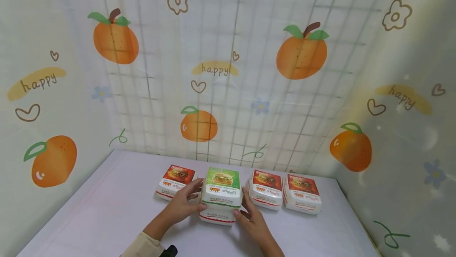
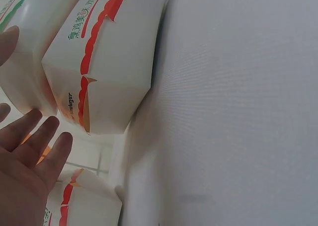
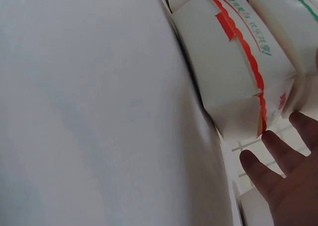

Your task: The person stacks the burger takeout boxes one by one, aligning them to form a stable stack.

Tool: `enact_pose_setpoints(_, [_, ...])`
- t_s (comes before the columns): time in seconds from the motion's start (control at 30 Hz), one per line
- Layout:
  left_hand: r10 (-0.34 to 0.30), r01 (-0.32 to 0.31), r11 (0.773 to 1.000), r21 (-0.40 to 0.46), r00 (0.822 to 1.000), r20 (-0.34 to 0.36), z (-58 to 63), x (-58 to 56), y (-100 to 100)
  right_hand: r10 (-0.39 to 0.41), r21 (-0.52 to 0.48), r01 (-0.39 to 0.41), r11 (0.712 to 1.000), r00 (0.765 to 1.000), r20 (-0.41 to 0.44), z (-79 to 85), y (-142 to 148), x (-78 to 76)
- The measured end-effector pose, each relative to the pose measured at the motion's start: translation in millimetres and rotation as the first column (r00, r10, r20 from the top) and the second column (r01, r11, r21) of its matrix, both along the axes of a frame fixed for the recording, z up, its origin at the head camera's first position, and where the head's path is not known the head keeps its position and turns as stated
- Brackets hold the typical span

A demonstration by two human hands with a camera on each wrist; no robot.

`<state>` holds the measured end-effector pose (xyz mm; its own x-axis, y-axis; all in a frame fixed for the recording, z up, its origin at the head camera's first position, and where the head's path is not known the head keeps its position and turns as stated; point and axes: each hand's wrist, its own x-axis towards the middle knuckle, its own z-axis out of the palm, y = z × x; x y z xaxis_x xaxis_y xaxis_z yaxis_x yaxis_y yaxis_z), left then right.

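A burger box with a green lid (image 1: 221, 187) sits squarely on top of a white burger box with a red wavy stripe (image 1: 216, 216), which stands on the table. My left hand (image 1: 182, 206) holds the green-lidded box at its left side, thumb at the front corner. On the opposite side my right hand (image 1: 252, 220) holds the same box, thumb at its front. In the left wrist view, the lower fingers (image 2: 58, 154) spread beside the stack. The right wrist view shows similarly spread fingers (image 3: 279, 152) near the lower box (image 3: 233, 72).
A red-topped burger box (image 1: 176, 179) stands left of the stack, partly behind my left hand. Two more red-topped boxes, one near (image 1: 265, 189) and one farther right (image 1: 303, 193), stand at the right. A printed curtain (image 1: 228, 90) over a wire grid encloses the white table (image 1: 107, 201).
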<state>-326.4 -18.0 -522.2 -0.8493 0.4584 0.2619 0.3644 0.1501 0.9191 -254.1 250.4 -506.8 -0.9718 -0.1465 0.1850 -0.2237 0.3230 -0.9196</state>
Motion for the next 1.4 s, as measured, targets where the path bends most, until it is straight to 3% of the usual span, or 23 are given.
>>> enact_pose_setpoints(0.1, [-0.003, 0.003, 1.000, -0.005, 1.000, 0.000, -0.1, 0.4, -1, -0.007, 0.010, 0.007, 1.000, 1.000, -0.010, -0.2, -1, 1.1])
enact_pose_setpoints(0.43, [-0.003, 0.005, 0.997, -0.074, 1.000, 0.019, 7.6, -1.8, -12, -0.095, 0.038, 0.098, 0.994, 0.992, -0.082, -23.1, 8, -10.2])
enact_pose_setpoints(0.67, [-0.014, 0.002, 0.985, -0.172, 0.998, -0.065, 21.8, -3.5, -27, -0.154, -0.015, 0.153, 0.988, 0.983, -0.098, -19.8, 10, -8.8])
enact_pose_setpoints(0.87, [0.035, -0.055, 0.975, -0.217, 0.995, -0.094, 35.1, -6.6, -47, -0.167, -0.085, 0.157, 0.984, 0.979, -0.121, -14.5, 9, -9.7])
enact_pose_setpoints(1.03, [0.071, -0.113, 0.961, -0.251, 0.983, -0.168, 44.5, -13.3, -62, -0.170, -0.140, 0.149, 0.979, 0.973, -0.153, -2.9, 6, -12.5])
enact_pose_setpoints(1.27, [0.152, -0.173, 0.962, -0.213, 0.982, -0.112, 52.7, -28.9, -88, -0.245, -0.218, 0.211, 0.953, 0.958, -0.146, 10.4, 3, -17.2])
enact_pose_setpoints(1.4, [0.209, -0.225, 0.942, -0.250, 0.974, -0.091, 47.4, -39.9, -101, -0.252, -0.258, 0.208, 0.944, 0.956, -0.152, 6.2, 0, -18.9])
